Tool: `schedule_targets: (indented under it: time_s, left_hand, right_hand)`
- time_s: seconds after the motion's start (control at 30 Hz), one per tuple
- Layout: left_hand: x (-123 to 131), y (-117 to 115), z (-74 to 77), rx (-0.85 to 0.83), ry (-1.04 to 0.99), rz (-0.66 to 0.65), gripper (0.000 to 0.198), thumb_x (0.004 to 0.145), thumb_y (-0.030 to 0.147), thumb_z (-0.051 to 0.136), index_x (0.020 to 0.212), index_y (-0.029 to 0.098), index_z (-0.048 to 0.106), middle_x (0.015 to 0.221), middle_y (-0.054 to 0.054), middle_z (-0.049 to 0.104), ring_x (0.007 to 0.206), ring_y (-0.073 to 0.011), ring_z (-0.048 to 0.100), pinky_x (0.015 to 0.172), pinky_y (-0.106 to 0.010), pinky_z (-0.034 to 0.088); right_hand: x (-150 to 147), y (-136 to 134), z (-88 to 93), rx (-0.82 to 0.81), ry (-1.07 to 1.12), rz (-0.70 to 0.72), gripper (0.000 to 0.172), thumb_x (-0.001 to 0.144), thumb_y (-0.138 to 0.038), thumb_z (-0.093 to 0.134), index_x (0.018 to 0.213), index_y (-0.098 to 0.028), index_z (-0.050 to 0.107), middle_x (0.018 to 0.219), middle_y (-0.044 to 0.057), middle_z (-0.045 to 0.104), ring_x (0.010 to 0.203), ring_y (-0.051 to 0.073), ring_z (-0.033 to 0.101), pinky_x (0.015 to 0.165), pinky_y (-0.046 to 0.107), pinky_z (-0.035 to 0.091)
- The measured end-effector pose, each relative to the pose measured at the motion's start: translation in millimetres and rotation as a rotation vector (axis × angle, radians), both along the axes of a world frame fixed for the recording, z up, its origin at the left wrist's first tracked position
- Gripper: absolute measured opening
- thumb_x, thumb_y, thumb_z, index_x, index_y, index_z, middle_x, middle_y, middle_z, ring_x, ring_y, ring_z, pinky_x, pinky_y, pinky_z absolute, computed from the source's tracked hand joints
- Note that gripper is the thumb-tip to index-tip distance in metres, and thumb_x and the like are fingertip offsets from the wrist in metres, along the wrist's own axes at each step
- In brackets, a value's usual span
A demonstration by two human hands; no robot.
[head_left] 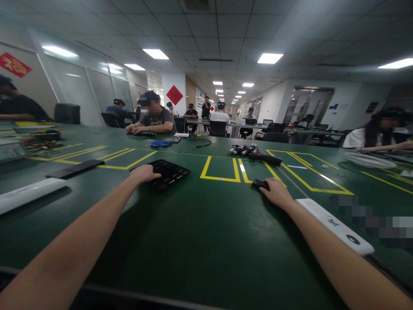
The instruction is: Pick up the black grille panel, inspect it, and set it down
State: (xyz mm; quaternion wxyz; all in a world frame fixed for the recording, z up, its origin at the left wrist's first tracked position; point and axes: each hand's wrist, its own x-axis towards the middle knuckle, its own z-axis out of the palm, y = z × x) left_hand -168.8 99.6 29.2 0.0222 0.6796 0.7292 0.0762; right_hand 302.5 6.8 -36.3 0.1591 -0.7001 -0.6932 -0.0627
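Observation:
My left hand [145, 174] is closed on the left edge of a flat black tray with a grid of compartments [169, 173], its thumb over the rim. The tray is tilted over the green table [200, 241]. Farther right, my right hand [277, 191] grips a small dark object [260, 184] whose kind I cannot make out. That object is at the lower end of the yellow tape marks [237, 170]. Just beyond it lies a bundle of black and silver parts [245, 150] with a thick black cylinder [266, 158].
A white power-strip-like box [335, 226] lies beside my right forearm. To the left are a long white case [30, 193] and a dark bar [75, 168]. Blue material [161, 143] lies ahead. A person [156, 114] sits across the table, another [377, 129] at the right.

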Motion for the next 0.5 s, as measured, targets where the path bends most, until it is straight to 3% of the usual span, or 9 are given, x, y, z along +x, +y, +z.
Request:
schedule_targets:
  time_s: [0.1, 0.23, 0.33, 0.4, 0.5]
  left_hand:
    - [30, -12, 1.6, -0.003, -0.151, -0.07, 0.035, 0.066, 0.047, 0.062, 0.051, 0.016, 0.055, 0.05, 0.0, 0.048, 0.055, -0.0157, 0.047, 0.052, -0.025, 0.027]
    - [100, -43, -7.8, 0.1, -0.686, -0.262, 0.031, 0.068, 0.045, 0.058, 0.074, 0.015, 0.062, 0.065, -0.002, 0.059, 0.064, -0.0172, 0.054, 0.057, -0.025, 0.036]
    - [149, -72, -20.0, 0.101, -0.981, -0.413, 0.036, 0.07, 0.043, 0.055, 0.089, 0.013, 0.059, 0.078, -0.004, 0.062, 0.072, -0.0179, 0.056, 0.064, -0.028, 0.042]
    - [170, -88, -26.8, 0.087, -1.075, -0.474, 0.038, 0.07, 0.042, 0.056, 0.094, 0.012, 0.055, 0.081, -0.005, 0.061, 0.075, -0.0181, 0.057, 0.068, -0.03, 0.043]
    - [182, -99, -34.2, 0.041, -1.079, -0.577, 0.036, 0.071, 0.041, 0.056, 0.095, 0.014, 0.051, 0.085, -0.005, 0.059, 0.078, -0.0178, 0.055, 0.071, -0.031, 0.044]
  right_hand:
    - [-14, -3, 7.0, 0.021, 0.112, 0.065, 0.033, 0.076, -0.03, 0.056, 0.102, -0.011, 0.059, 0.102, 0.014, 0.058, 0.097, 0.025, 0.053, 0.087, 0.035, 0.041]
    - [-48, -17, 10.6, -0.006, 0.403, 0.238, 0.033, 0.073, -0.027, 0.058, 0.104, -0.016, 0.056, 0.103, 0.009, 0.056, 0.095, 0.021, 0.054, 0.085, 0.034, 0.041]
    - [-73, -32, 10.5, -0.06, 0.661, 0.382, 0.033, 0.075, -0.029, 0.057, 0.106, -0.019, 0.053, 0.104, 0.005, 0.055, 0.095, 0.019, 0.053, 0.084, 0.035, 0.042]
    - [-83, -38, 9.2, -0.047, 0.774, 0.501, 0.034, 0.076, -0.03, 0.056, 0.108, -0.02, 0.05, 0.106, 0.005, 0.054, 0.098, 0.019, 0.052, 0.086, 0.036, 0.041]
    - [-86, -40, 4.7, 0.017, 0.806, 0.636, 0.033, 0.077, -0.028, 0.055, 0.109, -0.02, 0.049, 0.109, 0.005, 0.052, 0.103, 0.02, 0.049, 0.091, 0.038, 0.039]
